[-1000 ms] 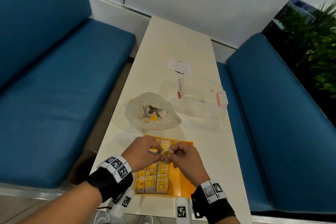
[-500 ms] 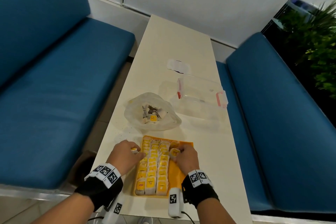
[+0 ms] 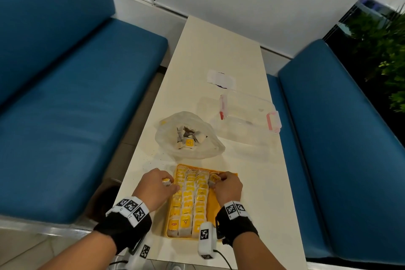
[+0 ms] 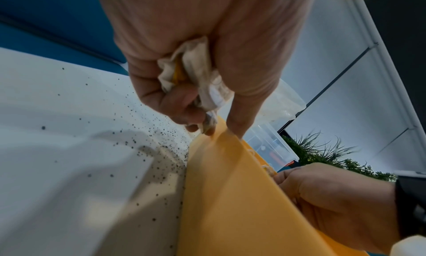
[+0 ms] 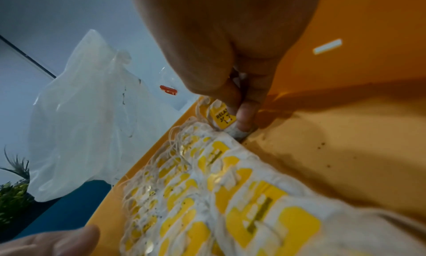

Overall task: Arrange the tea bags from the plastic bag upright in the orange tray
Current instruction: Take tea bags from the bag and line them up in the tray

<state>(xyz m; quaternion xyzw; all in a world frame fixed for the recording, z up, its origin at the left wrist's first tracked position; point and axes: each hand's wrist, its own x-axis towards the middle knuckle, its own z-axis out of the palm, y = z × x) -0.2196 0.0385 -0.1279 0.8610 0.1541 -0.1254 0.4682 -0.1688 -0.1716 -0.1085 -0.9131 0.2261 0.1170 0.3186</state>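
Observation:
The orange tray (image 3: pixel 232 176) lies near the table's front edge with three rows of upright tea bags (image 3: pixel 190 199), yellow tags up. My left hand (image 3: pixel 156 188) sits at the tray's left rim (image 4: pixel 230 196) and grips crumpled tea bags (image 4: pixel 198 77) in its curled fingers. My right hand (image 3: pixel 226 185) is inside the tray at its far right and pinches one tea bag (image 5: pixel 224 117) upright beside the third row (image 5: pixel 207 187). The plastic bag (image 3: pixel 188 136) lies just beyond the tray with several tea bags inside.
A clear plastic box with red clips (image 3: pixel 249 114) stands right of the bag, a white wrapper (image 3: pixel 220 78) farther back. Loose tea grains (image 4: pixel 156 136) dot the table (image 3: pixel 219 50) left of the tray. Blue benches (image 3: pixel 76 105) flank the table on both sides.
Both hands came down from holding tea bags together above the tray and moved apart: the left to the tray's left rim, the right into the tray's far right part.

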